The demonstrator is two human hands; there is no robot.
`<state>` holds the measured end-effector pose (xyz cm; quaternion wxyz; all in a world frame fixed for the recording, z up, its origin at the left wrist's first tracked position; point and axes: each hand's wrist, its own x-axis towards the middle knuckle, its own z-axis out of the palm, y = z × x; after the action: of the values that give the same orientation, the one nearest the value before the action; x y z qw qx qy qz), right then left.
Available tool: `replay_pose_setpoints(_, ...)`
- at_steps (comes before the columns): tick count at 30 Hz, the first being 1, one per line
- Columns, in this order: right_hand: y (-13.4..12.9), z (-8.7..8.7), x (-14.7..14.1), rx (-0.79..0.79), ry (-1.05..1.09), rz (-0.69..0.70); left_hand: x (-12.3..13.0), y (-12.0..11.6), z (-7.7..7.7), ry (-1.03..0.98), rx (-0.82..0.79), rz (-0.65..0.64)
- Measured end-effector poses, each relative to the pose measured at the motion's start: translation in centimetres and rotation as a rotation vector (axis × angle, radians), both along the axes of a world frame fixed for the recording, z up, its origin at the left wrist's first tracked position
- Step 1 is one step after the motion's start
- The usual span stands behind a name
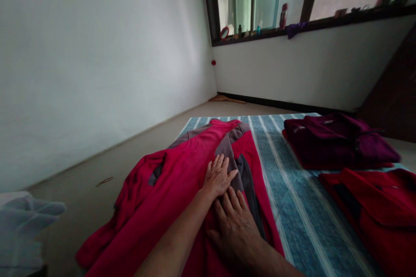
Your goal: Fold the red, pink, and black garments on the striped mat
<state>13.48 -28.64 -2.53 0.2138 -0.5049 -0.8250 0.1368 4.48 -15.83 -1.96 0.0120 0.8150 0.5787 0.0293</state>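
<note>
A pink-red jacket (182,181) with grey panels lies spread over the striped table, its collar toward the far edge. My left hand (218,177) rests flat on its grey panel, fingers stretched forward. Just nearer to me, my right hand (235,225) also lies flat on the jacket with its fingers extended, close against the left. Neither hand grips the cloth. One sleeve is folded over the jacket's left side and hangs past the table's edge.
On the right of the blue striped cloth (292,199) lie folded purple garments (338,138) and a folded red garment (386,207). A pale wall (107,52) runs along the left. Bottles and a round mirror (224,32) stand on the windowsill. Whitish fabric (26,225) shows at lower left.
</note>
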Motion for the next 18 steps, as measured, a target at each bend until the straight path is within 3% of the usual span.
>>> replay_pose_setpoints(9,0.1,0.2,-0.1,0.031,0.006,-0.007,0.0,0.1,-0.1,0.011,0.019,-0.001)
replay_pose_setpoints(15,0.1,0.3,0.1,0.001,0.013,0.003,1.4,0.8,1.7,-0.046,0.005,0.057)
replay_pose_setpoints(18,0.2,0.4,0.1,0.018,0.010,0.012,3.1,1.3,2.4,-0.097,0.059,0.006)
